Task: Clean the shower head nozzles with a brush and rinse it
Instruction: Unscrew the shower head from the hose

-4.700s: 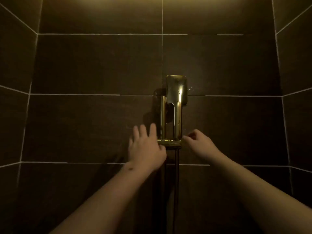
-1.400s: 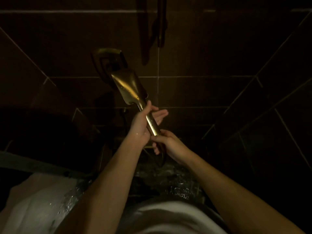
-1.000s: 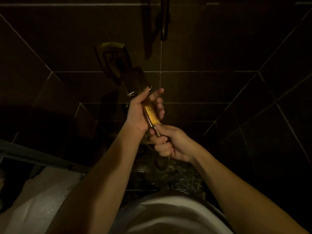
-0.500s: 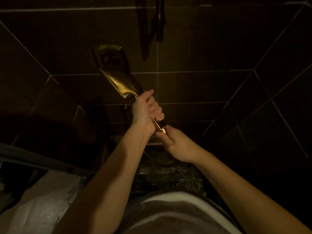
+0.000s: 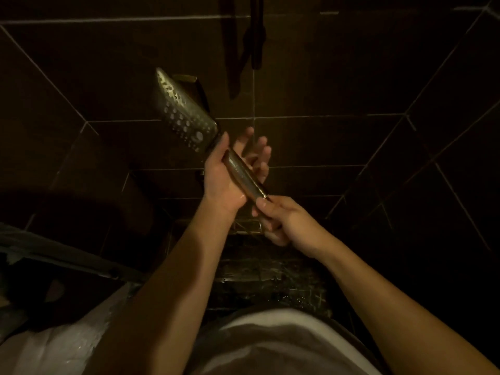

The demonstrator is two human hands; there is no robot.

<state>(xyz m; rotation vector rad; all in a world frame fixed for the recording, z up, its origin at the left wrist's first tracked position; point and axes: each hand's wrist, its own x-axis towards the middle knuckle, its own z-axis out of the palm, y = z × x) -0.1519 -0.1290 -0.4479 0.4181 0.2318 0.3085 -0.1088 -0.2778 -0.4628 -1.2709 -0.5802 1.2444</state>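
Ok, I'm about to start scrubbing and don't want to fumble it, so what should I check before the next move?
1. Shower head off its wall holder and in hand: ok.
2. Nozzle face turned up toward the camera: ok, the rows of holes show.
3. Left hand firm on the handle: not ok, the handle lies across an open palm with the fingers spread.
4. Right hand steadying the lower end of the handle: ok, fingers closed around it.
5. Brush within reach: cannot tell, none shows in the view.
6. Nozzles blocked or clear: cannot tell, too dim.
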